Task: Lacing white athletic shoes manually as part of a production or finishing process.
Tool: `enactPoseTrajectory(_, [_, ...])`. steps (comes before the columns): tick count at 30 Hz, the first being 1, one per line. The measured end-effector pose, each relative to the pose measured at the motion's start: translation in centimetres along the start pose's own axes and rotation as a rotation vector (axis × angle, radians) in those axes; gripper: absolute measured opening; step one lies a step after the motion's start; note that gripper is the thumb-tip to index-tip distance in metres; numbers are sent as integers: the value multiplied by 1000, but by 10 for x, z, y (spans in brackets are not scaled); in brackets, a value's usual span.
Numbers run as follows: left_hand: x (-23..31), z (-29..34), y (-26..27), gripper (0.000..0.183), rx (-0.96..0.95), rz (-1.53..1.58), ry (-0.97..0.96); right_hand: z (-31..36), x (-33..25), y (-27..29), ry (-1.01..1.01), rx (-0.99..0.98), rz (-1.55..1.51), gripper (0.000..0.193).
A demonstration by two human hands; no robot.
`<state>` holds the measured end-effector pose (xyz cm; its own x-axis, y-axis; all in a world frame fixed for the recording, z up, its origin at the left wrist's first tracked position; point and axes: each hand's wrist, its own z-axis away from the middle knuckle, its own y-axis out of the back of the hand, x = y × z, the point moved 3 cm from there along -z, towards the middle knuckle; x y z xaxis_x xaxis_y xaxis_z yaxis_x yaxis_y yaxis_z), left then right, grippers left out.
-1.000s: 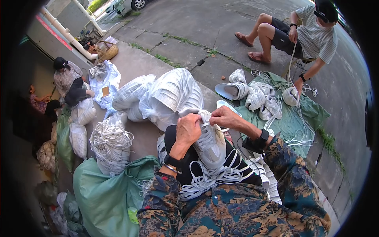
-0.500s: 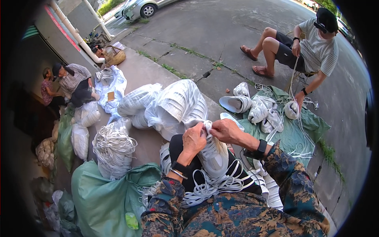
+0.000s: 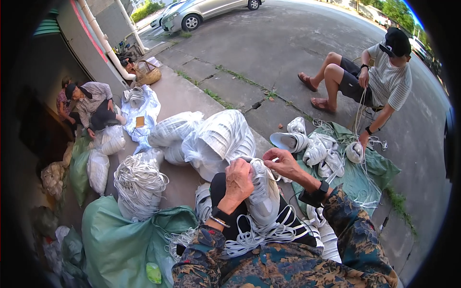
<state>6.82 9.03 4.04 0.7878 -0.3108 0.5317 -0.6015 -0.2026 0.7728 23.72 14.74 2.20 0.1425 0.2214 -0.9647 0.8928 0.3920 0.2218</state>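
A soft, light ball of white cord (image 3: 261,194) is held on the lap. It is gripped by the left hand (image 3: 238,180); its loose end is pinched by the right hand (image 3: 283,162).

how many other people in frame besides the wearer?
3. One seated person in a striped shirt upper right; two sit close together at the far left, a person in a cap partly hiding the person behind.
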Motion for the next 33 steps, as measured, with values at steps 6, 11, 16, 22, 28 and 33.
enactPoseTrajectory(6, [-66, 58, 64, 9, 206, -299, 78, 30, 19, 50, -139, 143, 152, 19])
enactPoseTrajectory(11, [-45, 98, 56, 18, 367, -147, 214, 52, 26, 10, -303, -152, -190, 16])
enactPoseTrajectory(16, [-16, 88, -1, 8, 83, 558, 493, 42, 4, -17, -255, -238, -119, 18])
enactPoseTrajectory(22, [-33, 70, -17, 15, 42, 1039, 937, 21, 2, -23, -256, -95, 38, 31])
enactPoseTrajectory(28, [-29, 69, -19, 18, 118, 1178, 946, 12, -5, -23, -264, -180, 162, 28])
enactPoseTrajectory(33, [-28, 56, -11, 14, 63, 993, 918, 10, -5, -21, -218, -226, 159, 27])
